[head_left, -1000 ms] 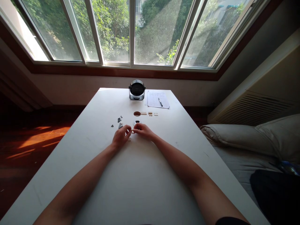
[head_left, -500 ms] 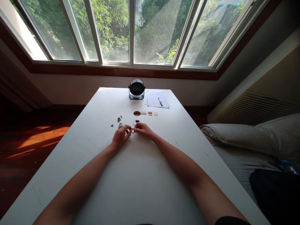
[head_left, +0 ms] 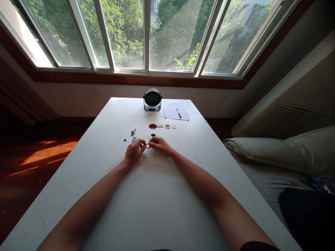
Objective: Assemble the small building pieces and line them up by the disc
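My left hand (head_left: 134,151) and my right hand (head_left: 160,145) meet at the middle of the white table (head_left: 157,195), fingertips pinched together on a small pale building piece (head_left: 148,145) held between them. Just beyond the fingers lies a small round grey part (head_left: 153,136). Several small dark grey pieces (head_left: 132,135) are scattered to the left of my left hand. A tiny piece (head_left: 143,154) lies on the table under my left hand's fingers.
Farther back lie a brown disc (head_left: 152,126) and a row of small tan plates (head_left: 166,126). A small round black device (head_left: 152,99) and a sheet of paper with a pen (head_left: 177,111) sit at the far edge. A bed with pillows (head_left: 282,153) is to the right.
Both hands stay together over the same spot; the fingers have shifted only slightly around the small piece.
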Available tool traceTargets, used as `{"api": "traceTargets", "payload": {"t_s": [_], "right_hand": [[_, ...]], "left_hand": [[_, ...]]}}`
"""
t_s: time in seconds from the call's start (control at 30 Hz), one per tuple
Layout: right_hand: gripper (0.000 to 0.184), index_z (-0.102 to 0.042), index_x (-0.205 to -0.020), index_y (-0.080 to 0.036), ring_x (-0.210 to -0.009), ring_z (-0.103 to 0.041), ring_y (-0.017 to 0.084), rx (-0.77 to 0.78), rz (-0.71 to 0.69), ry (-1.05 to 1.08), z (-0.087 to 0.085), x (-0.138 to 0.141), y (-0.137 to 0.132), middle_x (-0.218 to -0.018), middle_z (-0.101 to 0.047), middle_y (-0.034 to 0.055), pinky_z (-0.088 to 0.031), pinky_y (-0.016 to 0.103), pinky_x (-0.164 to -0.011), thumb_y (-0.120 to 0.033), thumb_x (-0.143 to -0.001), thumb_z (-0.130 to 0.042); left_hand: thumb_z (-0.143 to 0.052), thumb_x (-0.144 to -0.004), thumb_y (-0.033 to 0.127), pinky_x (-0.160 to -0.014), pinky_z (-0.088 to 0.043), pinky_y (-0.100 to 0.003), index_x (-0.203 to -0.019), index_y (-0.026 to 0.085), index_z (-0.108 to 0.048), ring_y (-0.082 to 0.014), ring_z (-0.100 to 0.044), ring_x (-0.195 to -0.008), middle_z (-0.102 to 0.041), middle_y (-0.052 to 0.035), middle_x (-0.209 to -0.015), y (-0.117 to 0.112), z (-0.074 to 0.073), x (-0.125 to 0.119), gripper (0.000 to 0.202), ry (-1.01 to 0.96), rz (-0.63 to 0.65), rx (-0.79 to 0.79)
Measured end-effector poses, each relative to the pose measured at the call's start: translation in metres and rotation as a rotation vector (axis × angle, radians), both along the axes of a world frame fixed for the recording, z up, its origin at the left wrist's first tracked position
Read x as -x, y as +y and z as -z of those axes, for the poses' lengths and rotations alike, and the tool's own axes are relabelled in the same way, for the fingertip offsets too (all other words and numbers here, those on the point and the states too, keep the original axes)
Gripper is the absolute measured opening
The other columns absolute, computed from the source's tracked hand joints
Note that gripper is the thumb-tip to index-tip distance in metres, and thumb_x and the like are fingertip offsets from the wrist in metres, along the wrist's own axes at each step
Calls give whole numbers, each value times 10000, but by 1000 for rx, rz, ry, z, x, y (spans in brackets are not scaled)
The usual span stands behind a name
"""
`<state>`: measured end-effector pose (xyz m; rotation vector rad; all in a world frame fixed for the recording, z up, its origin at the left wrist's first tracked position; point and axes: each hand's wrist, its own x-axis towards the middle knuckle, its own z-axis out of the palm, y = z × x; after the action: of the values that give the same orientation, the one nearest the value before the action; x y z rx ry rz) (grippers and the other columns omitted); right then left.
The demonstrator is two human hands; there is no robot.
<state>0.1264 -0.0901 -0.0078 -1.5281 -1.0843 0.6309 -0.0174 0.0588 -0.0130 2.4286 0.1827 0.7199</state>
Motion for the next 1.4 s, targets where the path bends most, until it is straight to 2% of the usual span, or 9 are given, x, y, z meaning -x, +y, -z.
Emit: {"api": "traceTargets", "payload": {"t_s": [0.23,0.6,0.7,0.8,0.9,0.97,1.03,1.17,1.4], "right_hand": [[316,-678,-880,-177,-804,-585,181,-25,23,-16,1,-4,1,-852,-656,33,-456,299,-733,-479,-790,-697],[307,-659,-869,-177,-781,-592,173,-68,44,-25,7,-12,4,-859,-660,35,-468,297,-710,-470,-786,-694],[281,-644,-886,-186,-776,-598,175,-96,218,-94,8,-34,1,-865,-665,38,-476,301,-712,-456,-809,-661],[221,-634,-891,-195,-806,-602,190,-89,550,-260,8,-69,-15,-879,-667,52,-473,312,-743,-410,-848,-602],[167,-625,-910,-184,-830,-581,204,16,872,-457,11,-105,-40,-914,-659,80,-455,339,-814,-331,-860,-565],[140,-621,-896,-178,-851,-563,217,139,1019,-538,16,-124,-57,-920,-648,97,-439,347,-827,-290,-859,-544],[120,-618,-887,-182,-862,-549,221,245,1079,-562,22,-136,-69,-927,-639,99,-428,340,-812,-265,-853,-538],[98,-636,-867,-194,-870,-535,226,388,1074,-558,35,-146,-72,-888,-632,84,-416,325,-774,-255,-832,-567],[148,-703,-881,-191,-981,-520,244,480,1015,-649,43,-149,-67,-976,-635,110,-413,335,-856,-225,-854,-561]], "left_hand": [[-512,-918,200,-731,-499,-264,-923,225,-598,-135,-629,-785,-651,-20,-936,-1,-3,0,89,-20,51,-12],[-539,-900,206,-748,-506,-288,-1002,233,-594,-151,-643,-804,-649,-20,-952,-1,-2,-1,119,-9,28,3],[-559,-886,212,-739,-508,-297,-1046,237,-585,-156,-643,-787,-653,-19,-954,0,0,-2,164,-3,-1,6],[-549,-894,217,-727,-511,-296,-1034,240,-588,-156,-641,-779,-653,-21,-957,0,1,-3,147,3,7,6],[-537,-899,214,-743,-513,-297,-1004,240,-600,-150,-644,-784,-648,-21,-972,0,2,-3,125,0,24,8],[-536,-898,212,-750,-513,-296,-987,239,-606,-148,-646,-787,-646,-20,-977,-1,2,-4,117,0,27,10],[-535,-898,212,-750,-513,-296,-974,238,-610,-148,-647,-790,-645,-21,-980,-1,1,-4,109,3,29,10],[-531,-899,204,-752,-513,-296,-957,235,-612,-147,-643,-796,-645,-20,-979,-1,1,-4,104,8,36,-1],[-512,-903,194,-753,-515,-290,-940,231,-615,-150,-637,-811,-641,-24,-963,-2,0,-3,115,11,41,-6]]}}
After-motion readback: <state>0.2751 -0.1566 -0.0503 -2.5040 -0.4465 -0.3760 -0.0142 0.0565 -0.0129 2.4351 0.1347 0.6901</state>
